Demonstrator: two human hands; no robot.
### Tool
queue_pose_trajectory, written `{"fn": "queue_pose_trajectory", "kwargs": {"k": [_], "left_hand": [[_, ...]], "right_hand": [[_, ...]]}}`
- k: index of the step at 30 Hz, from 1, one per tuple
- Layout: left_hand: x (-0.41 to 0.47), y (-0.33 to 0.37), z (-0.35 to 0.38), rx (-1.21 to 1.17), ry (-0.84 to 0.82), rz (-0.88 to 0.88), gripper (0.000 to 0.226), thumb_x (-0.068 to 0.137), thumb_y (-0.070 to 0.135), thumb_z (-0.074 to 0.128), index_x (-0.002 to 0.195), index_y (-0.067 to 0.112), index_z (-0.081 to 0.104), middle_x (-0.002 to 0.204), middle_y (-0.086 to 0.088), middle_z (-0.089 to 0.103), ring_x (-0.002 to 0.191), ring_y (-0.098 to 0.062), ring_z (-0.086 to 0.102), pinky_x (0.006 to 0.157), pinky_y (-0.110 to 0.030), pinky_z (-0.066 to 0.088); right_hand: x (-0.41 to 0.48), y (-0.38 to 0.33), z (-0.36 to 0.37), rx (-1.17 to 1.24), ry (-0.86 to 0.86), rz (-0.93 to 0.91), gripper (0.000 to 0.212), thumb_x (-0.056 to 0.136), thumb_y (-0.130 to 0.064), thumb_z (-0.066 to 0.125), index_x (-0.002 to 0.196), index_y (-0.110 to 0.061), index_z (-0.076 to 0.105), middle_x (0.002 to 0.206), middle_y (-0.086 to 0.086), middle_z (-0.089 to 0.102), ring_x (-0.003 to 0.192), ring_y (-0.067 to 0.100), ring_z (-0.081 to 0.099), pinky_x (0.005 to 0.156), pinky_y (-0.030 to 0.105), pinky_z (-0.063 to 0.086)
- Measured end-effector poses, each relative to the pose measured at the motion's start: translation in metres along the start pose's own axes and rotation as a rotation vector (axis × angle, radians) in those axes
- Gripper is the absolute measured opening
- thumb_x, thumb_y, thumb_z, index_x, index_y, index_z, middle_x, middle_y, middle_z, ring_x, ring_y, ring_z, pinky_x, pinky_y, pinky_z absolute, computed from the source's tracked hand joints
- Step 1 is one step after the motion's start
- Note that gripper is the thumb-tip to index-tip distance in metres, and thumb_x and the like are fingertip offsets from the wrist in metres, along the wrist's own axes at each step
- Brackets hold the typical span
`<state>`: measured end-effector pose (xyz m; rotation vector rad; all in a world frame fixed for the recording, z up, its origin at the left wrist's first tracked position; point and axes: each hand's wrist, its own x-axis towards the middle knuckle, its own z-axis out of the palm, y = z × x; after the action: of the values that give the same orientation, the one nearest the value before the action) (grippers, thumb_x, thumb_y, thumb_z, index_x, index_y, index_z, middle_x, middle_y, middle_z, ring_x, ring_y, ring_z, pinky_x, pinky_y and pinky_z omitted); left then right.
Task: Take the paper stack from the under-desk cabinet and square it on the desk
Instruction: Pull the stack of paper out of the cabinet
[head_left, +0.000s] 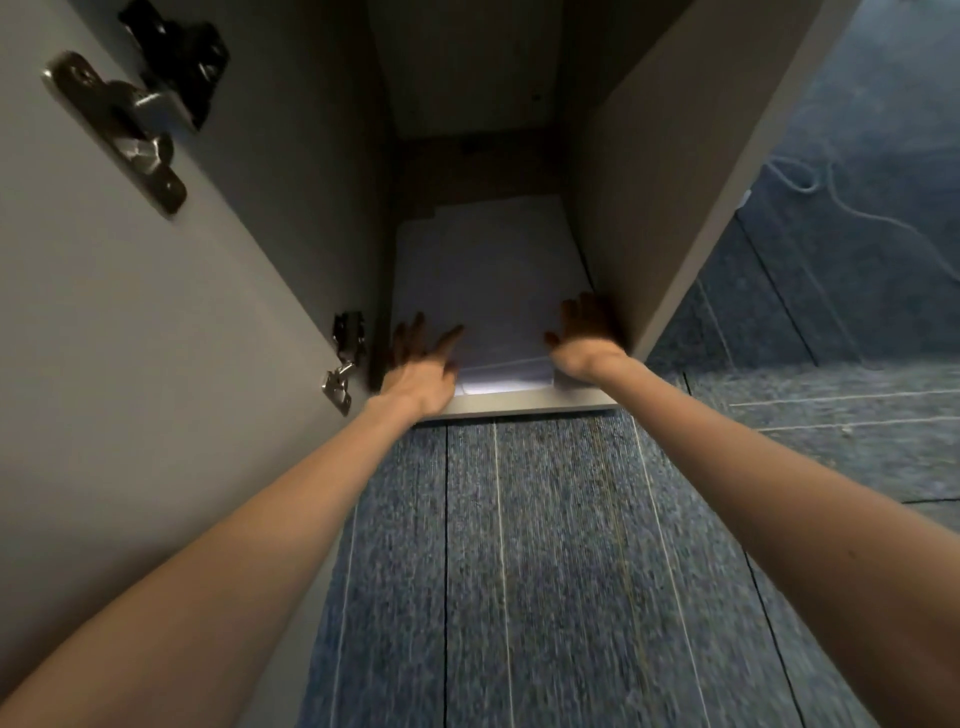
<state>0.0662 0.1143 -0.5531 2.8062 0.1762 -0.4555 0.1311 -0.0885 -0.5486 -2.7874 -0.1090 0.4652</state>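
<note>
A white paper stack (493, 280) lies flat on the floor of the open under-desk cabinet (524, 405), its sheets slightly out of line at the far end. My left hand (421, 358) reaches in at the stack's near left corner, fingers spread and resting at its edge. At the near right corner sits my right hand (584, 332), fingers apart, pressed between the stack and the cabinet's right wall. Neither hand has a closed grip on the paper. The deeper part of the cabinet is dark.
The open cabinet door (156, 338) hangs on the left with metal hinges (343, 358). The cabinet's right side panel (665, 182) stands close to my right hand. Blue striped carpet (519, 545) covers the floor, with a thin cable (831, 192) lying at the right.
</note>
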Motion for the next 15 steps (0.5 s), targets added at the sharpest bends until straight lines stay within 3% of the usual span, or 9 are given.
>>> {"fn": "queue_pose_trajectory", "kwargs": {"k": [2,5,7,9,11,15], "left_hand": [[-0.002,-0.001,0.008,0.019,-0.043,-0.031,0.058,0.099,0.039,0.035,0.150,0.047,0.008,0.162,-0.004,-0.021,0.148,-0.030,-0.020,0.120,-0.046,-0.004],[-0.006,-0.001,0.019,0.006,-0.022,-0.024,0.058,0.099,0.038,0.033,0.150,0.047,0.007,0.162,-0.004,-0.019,0.149,-0.030,-0.018,0.119,-0.047,-0.003],[-0.004,0.000,0.019,-0.004,0.053,-0.017,0.054,0.097,0.034,0.036,0.148,0.043,0.020,0.163,-0.005,-0.004,0.150,-0.034,-0.004,0.120,-0.048,0.007],[0.003,0.000,0.017,-0.016,0.152,-0.031,0.046,0.095,0.029,0.039,0.140,0.029,0.035,0.156,-0.011,0.021,0.144,-0.037,0.020,0.112,-0.049,0.028],[0.012,0.000,0.011,-0.072,0.208,-0.159,0.050,0.095,0.032,0.036,0.143,0.017,0.030,0.154,-0.016,0.024,0.141,-0.037,0.027,0.109,-0.048,0.034],[0.029,0.005,0.004,-0.227,0.172,-0.381,0.064,0.096,0.037,0.036,0.149,0.004,0.020,0.156,-0.021,0.020,0.144,-0.038,0.024,0.114,-0.048,0.029]], "right_hand": [[0.001,0.003,0.007,-0.019,-0.047,0.008,0.063,0.098,-0.039,0.041,0.149,-0.008,0.022,0.161,0.013,0.010,0.149,0.030,0.006,0.122,0.039,0.010],[-0.002,0.005,0.016,-0.001,-0.047,-0.018,0.065,0.097,-0.040,0.042,0.150,-0.008,0.023,0.161,0.012,0.011,0.149,0.028,0.009,0.121,0.037,0.012],[-0.004,0.006,0.019,-0.023,0.024,-0.041,0.060,0.096,-0.037,0.044,0.146,-0.006,0.031,0.158,0.015,0.021,0.146,0.030,0.020,0.118,0.038,0.019],[-0.004,0.005,0.017,-0.098,0.104,-0.066,0.053,0.095,-0.034,0.043,0.138,-0.003,0.041,0.150,0.018,0.034,0.139,0.033,0.031,0.115,0.039,0.025],[0.001,0.002,0.013,-0.118,0.119,-0.053,0.054,0.096,-0.034,0.042,0.137,0.000,0.041,0.148,0.021,0.035,0.138,0.036,0.032,0.116,0.041,0.025],[0.013,-0.007,0.008,-0.001,0.025,0.033,0.056,0.097,-0.037,0.039,0.140,0.000,0.035,0.150,0.022,0.029,0.139,0.038,0.028,0.115,0.042,0.027]]}}
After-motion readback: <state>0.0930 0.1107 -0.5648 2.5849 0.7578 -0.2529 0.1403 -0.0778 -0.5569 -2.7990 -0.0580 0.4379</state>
